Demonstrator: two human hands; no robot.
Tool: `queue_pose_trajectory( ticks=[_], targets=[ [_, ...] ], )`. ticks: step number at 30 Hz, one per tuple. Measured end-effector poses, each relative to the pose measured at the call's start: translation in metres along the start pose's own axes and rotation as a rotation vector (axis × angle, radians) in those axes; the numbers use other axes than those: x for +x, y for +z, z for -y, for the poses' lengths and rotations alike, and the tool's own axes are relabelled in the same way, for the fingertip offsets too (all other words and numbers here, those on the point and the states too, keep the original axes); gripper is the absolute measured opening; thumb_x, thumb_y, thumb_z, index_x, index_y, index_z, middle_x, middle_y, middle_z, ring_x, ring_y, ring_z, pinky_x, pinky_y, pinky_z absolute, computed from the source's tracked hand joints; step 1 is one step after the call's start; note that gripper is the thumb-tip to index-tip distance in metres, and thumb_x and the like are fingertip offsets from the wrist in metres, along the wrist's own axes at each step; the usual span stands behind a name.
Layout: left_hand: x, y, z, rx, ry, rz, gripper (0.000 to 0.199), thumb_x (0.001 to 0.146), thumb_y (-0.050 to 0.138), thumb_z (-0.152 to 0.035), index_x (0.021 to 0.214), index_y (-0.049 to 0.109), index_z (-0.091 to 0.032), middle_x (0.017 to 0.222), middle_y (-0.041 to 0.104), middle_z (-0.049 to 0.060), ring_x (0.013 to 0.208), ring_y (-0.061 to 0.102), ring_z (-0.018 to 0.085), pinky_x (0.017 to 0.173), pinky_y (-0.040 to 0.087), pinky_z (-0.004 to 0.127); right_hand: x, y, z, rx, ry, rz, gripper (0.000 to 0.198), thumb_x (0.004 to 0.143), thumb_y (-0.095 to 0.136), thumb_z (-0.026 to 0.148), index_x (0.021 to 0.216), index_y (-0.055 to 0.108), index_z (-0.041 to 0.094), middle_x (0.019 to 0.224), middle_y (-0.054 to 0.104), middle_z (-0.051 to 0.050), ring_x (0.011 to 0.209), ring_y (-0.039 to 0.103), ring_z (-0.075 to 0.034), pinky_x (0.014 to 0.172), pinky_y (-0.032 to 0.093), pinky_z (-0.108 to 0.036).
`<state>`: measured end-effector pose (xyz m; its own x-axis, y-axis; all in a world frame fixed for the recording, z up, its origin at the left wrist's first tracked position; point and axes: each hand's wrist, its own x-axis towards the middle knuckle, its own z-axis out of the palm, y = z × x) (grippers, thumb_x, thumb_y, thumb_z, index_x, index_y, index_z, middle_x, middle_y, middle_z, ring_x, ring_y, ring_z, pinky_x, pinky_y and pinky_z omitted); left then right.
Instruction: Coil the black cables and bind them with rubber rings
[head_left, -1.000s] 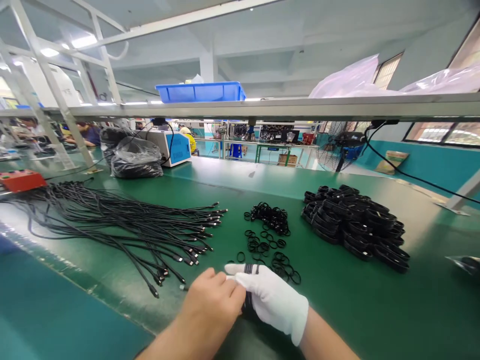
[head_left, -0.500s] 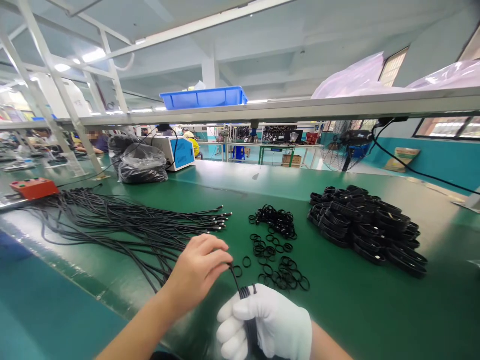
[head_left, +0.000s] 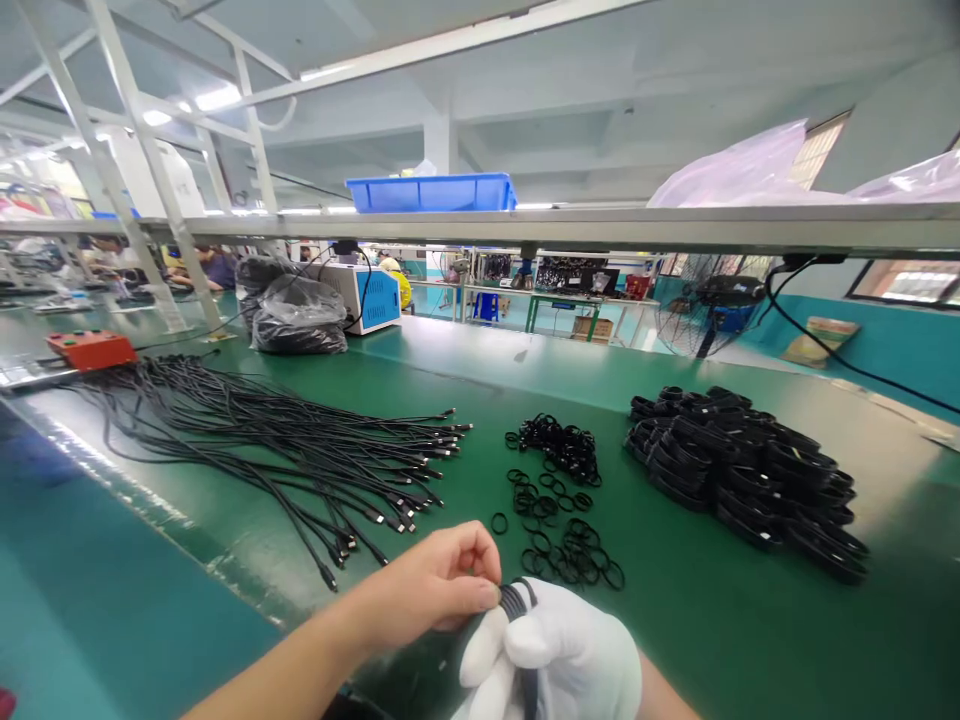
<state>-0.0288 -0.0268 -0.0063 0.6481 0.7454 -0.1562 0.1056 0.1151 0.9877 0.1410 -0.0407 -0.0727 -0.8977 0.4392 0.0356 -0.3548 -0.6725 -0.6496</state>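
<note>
My right hand (head_left: 566, 645), in a white glove, is wrapped round a coiled black cable (head_left: 514, 602) near the bottom middle. Bare and curled, my left hand (head_left: 442, 580) meets the coil from the left, its thumb against the loops and its fingers bent in. The cable's end is hidden behind the fingers. Just beyond the hands lie many small black rings (head_left: 581, 550), some loose and some in a heap (head_left: 559, 447). On the left spread loose black cables (head_left: 300, 430) with metal plug ends. A pile of coiled black cables (head_left: 742, 470) stands at the right.
On the green table (head_left: 420, 370) stand an orange box with buttons (head_left: 91, 350), a plastic bag of black items (head_left: 300, 315) and a blue-and-white machine (head_left: 375, 300). Overhead, a shelf (head_left: 585, 225) bears a blue bin (head_left: 431, 193). A fan (head_left: 709, 310) stands at the back right.
My left hand has come down and right, bringing the stretched cable end to the coil. My right hand has shifted slightly right and down. The view has turned a little left.
</note>
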Motion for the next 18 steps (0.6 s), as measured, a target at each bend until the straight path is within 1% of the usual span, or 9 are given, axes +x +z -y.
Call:
queue_pose_trajectory(
  ticks=[1,3,6,8,10,12,14,16,18],
  targets=[
    [0.002,0.005,0.008,-0.133,0.019,0.011,0.019,0.075,0.064,-0.027,0.082,0.049,-0.018,0.060,0.041,-0.009,0.046,0.026,0.004,0.040,0.020,0.016,0.000,-0.005,-0.002,-0.028,-0.007,-0.011,0.047,0.064,0.069,0.036,0.092,0.064,-0.001,0.079,0.070,-0.015,0.072,0.067,-0.021,0.068,0.050,-0.031],
    [0.008,0.015,0.022,-0.301,0.091,0.010,0.030,0.070,0.070,-0.035,0.081,0.049,-0.017,0.061,0.041,-0.009,0.044,0.023,0.003,0.038,0.016,0.016,-0.001,-0.016,-0.007,-0.085,0.003,-0.042,0.045,0.062,0.070,0.040,0.083,0.064,0.001,0.069,0.069,-0.012,0.065,0.066,-0.019,0.068,0.050,-0.031],
    [0.015,0.027,0.031,-0.367,0.180,-0.027,0.037,0.064,0.074,-0.041,0.077,0.049,-0.017,0.059,0.042,-0.009,0.042,0.023,0.003,0.036,0.015,0.017,-0.004,-0.029,-0.010,-0.143,0.038,-0.074,0.042,0.061,0.070,0.044,0.073,0.064,0.005,0.058,0.065,-0.007,0.055,0.062,-0.015,0.064,0.049,-0.028],
    [0.016,0.032,0.027,-0.299,0.193,-0.090,0.031,0.069,0.070,-0.039,0.078,0.050,-0.017,0.057,0.042,-0.009,0.041,0.026,0.003,0.037,0.017,0.016,-0.008,-0.030,-0.005,-0.156,0.033,-0.093,0.045,0.057,0.072,0.047,0.071,0.065,0.006,0.054,0.063,-0.006,0.053,0.060,-0.015,0.061,0.049,-0.027],
    [0.013,0.037,0.016,-0.188,0.179,-0.138,0.020,0.075,0.063,-0.030,0.084,0.052,-0.016,0.059,0.043,-0.008,0.045,0.033,0.004,0.042,0.024,0.016,-0.012,-0.024,0.005,-0.187,0.005,-0.106,0.049,0.053,0.073,0.051,0.071,0.066,0.006,0.053,0.062,-0.005,0.051,0.059,-0.014,0.057,0.048,-0.026],
    [0.006,0.042,0.003,-0.053,0.165,-0.178,0.016,0.075,0.060,-0.020,0.089,0.053,-0.016,0.064,0.046,-0.007,0.054,0.039,0.006,0.049,0.031,0.017,-0.017,-0.014,0.017,-0.257,-0.004,-0.090,0.051,0.050,0.075,0.051,0.071,0.067,0.006,0.053,0.061,-0.005,0.050,0.057,-0.013,0.053,0.046,-0.024],
    [-0.001,0.049,-0.006,0.062,0.152,-0.234,0.017,0.073,0.060,-0.016,0.087,0.052,-0.016,0.067,0.046,-0.006,0.059,0.039,0.008,0.054,0.033,0.019,-0.022,-0.003,0.028,-0.365,0.016,-0.068,0.052,0.050,0.076,0.051,0.073,0.069,0.005,0.055,0.061,-0.005,0.050,0.055,-0.013,0.052,0.045,-0.024],
    [-0.005,0.055,-0.008,0.133,0.149,-0.301,0.014,0.072,0.061,-0.016,0.081,0.050,-0.016,0.066,0.045,-0.006,0.058,0.039,0.008,0.055,0.034,0.020,-0.028,0.006,0.037,-0.514,0.048,-0.098,0.051,0.052,0.076,0.051,0.077,0.069,0.007,0.059,0.062,-0.003,0.058,0.056,-0.014,0.057,0.046,-0.026],
    [-0.006,0.060,-0.001,0.148,0.186,-0.353,0.011,0.072,0.058,-0.016,0.078,0.048,-0.017,0.067,0.046,-0.004,0.059,0.041,0.009,0.055,0.035,0.021,-0.034,0.013,0.045,-0.652,0.079,-0.150,0.046,0.057,0.076,0.049,0.079,0.069,0.010,0.064,0.062,-0.001,0.068,0.057,-0.016,0.066,0.047,-0.028]
  ],
)
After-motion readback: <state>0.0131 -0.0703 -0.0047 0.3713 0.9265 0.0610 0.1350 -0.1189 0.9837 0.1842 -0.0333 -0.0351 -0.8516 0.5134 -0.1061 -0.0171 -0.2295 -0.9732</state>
